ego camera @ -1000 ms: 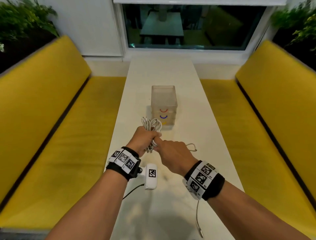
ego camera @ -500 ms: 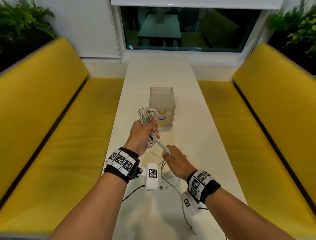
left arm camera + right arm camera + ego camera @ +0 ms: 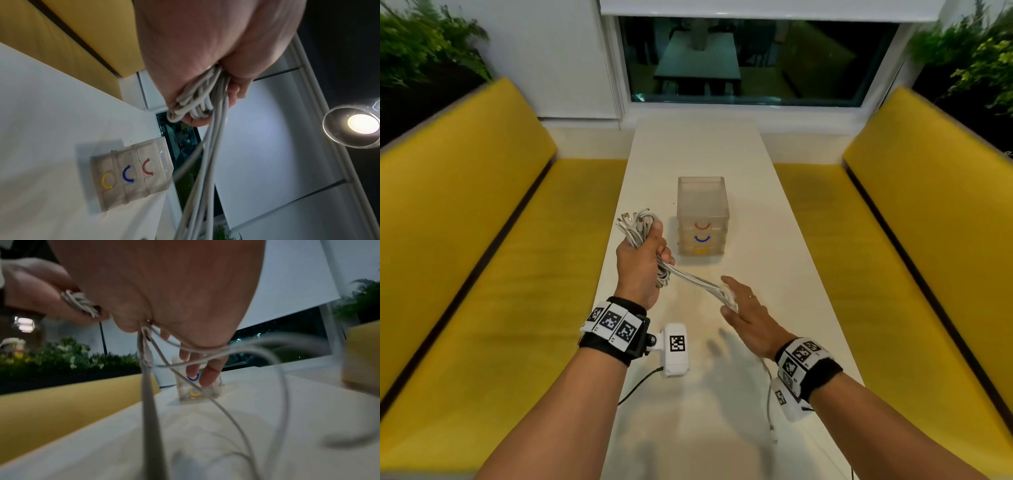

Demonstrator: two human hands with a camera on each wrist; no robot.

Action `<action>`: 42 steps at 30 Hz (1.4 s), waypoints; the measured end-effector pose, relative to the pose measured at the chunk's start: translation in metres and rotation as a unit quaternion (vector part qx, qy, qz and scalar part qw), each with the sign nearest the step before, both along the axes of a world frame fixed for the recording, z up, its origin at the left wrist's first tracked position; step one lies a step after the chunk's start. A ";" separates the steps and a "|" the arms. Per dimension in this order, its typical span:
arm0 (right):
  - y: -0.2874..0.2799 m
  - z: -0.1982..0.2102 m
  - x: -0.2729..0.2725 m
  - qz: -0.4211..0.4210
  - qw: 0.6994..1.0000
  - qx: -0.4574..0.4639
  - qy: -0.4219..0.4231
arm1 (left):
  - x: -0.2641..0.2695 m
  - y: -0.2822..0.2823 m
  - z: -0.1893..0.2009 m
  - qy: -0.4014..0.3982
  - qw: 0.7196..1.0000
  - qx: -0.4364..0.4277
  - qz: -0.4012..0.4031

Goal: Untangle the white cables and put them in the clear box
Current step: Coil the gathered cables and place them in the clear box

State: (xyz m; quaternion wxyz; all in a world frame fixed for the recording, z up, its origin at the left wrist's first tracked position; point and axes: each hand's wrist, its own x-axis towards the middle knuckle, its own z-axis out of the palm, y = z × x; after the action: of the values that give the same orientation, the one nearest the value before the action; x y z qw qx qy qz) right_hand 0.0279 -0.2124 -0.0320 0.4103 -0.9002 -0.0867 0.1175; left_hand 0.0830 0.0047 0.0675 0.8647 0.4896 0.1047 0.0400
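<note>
My left hand [image 3: 641,255] grips a bunch of white cables [image 3: 636,224] in its fist, raised above the table left of the clear box [image 3: 702,205]. Their plugs stick out above the fist. Several strands [image 3: 695,281] stretch down and right to my right hand [image 3: 738,306], where they pass between thumb and palm; its fingers are stretched out straight. In the left wrist view the cables [image 3: 197,104] hang out of the fist past the box [image 3: 131,175]. In the right wrist view strands [image 3: 148,386] trail from the thumb crease to the table, with the box [image 3: 214,391] behind the fingertips.
The box has three drawers with red, blue and yellow handles and stands mid-table on the long white table [image 3: 784,246]. Yellow benches [image 3: 517,260] [image 3: 900,246] run along both sides. A window and plants lie at the far end. Loose cable trails past my right wrist.
My left hand lifted the bunch up and to the left. My right hand slid right along the strands, drawing them taut, and its fingers spread out straight.
</note>
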 end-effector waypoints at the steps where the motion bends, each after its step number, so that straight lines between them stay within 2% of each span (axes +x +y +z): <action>1: -0.006 -0.005 0.000 0.007 0.999 -0.049 0.016 | 0.001 0.002 0.003 -0.007 1.000 -0.005 0.004; 3: -0.020 -0.015 -0.002 0.006 0.984 -0.167 0.062 | 0.004 0.007 0.008 -0.020 1.000 -0.012 0.009; 5: -0.032 -0.026 -0.003 0.002 0.952 -0.278 0.129 | 0.006 0.009 0.010 -0.031 0.999 -0.007 0.006; 7: -0.039 -0.025 0.001 0.009 0.931 -0.308 0.195 | 0.006 0.006 0.009 -0.036 0.999 0.014 0.002; 8: -0.040 -0.019 0.004 0.012 0.936 -0.280 0.215 | 0.005 0.003 0.007 -0.039 0.999 0.027 0.001; 10: -0.039 0.007 0.015 0.004 0.967 -0.158 0.202 | 0.005 -0.002 0.002 -0.044 0.998 0.051 -0.002; 12: -0.030 0.042 0.024 -0.028 0.992 -0.017 0.120 | 0.005 -0.006 -0.002 -0.048 0.997 0.065 -0.009; 13: -0.023 0.059 0.026 -0.046 0.995 0.052 0.068 | 0.004 -0.009 -0.003 -0.050 0.996 0.068 -0.014; 15: -0.001 0.084 0.028 -0.036 0.988 0.147 0.000 | 0.000 -0.019 -0.001 -0.050 0.996 0.069 -0.029; 16: 0.013 0.092 0.028 -0.011 0.986 0.166 -0.013 | -0.004 -0.025 0.001 -0.046 0.996 0.069 -0.038; 18: 0.034 0.093 0.028 0.032 0.983 0.182 -0.011 | -0.009 -0.036 0.007 -0.037 0.996 0.066 -0.054; 21: 0.050 0.081 0.024 0.026 0.964 0.262 0.034 | -0.011 -0.038 0.010 -0.038 0.995 0.058 -0.070; 26: 0.037 0.049 0.011 0.028 0.970 0.198 0.136 | -0.004 -0.016 0.011 -0.026 0.999 0.016 -0.043; 29: 0.021 0.026 -0.003 -0.019 0.970 0.163 0.178 | 0.010 0.001 0.015 -0.016 0.999 -0.020 -0.027; 31: 0.013 0.018 -0.006 -0.048 0.962 0.192 0.188 | 0.009 0.006 0.016 -0.010 0.999 -0.014 -0.036; 34: 0.006 0.023 -0.005 -0.043 0.943 0.251 0.215 | 0.003 0.005 0.010 0.004 0.999 0.035 -0.040; 38: -0.021 0.048 0.006 -0.064 0.885 0.381 0.258 | 0.007 0.011 0.002 0.017 0.990 0.139 -0.026; 39: -0.028 0.057 0.009 -0.073 0.882 0.390 0.255 | 0.008 0.013 0.000 0.023 0.987 0.159 -0.025; 40: -0.032 0.065 0.012 -0.077 0.891 0.379 0.237 | 0.008 0.013 -0.003 0.027 0.984 0.174 -0.025; 42: -0.035 0.082 0.016 -0.056 0.937 0.302 0.167 | 0.006 0.011 -0.004 0.036 0.979 0.198 -0.035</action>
State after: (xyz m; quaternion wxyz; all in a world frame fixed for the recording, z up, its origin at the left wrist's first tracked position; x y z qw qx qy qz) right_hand 0.0440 -0.2472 0.0496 0.6769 -0.7051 0.0017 0.2113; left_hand 0.0894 0.0156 0.0634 0.7469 0.6558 0.1090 0.0120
